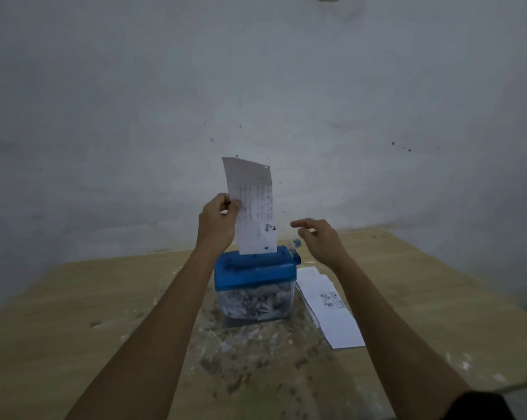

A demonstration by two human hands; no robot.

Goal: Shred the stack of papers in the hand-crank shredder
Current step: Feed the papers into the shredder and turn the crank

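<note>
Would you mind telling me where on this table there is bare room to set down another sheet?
The widest bare patch is the table's left part, beyond the left forearm. Another lies at the far right, past the paper stack. It is crowded in the middle: scraps litter the wood in front of the shredder, and the stack lies close on its right.

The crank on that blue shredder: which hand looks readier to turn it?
The right hand. It hovers open, holding nothing, just beside the crank on the shredder's right end. The left hand pinches the sheet standing in the slot.
</note>
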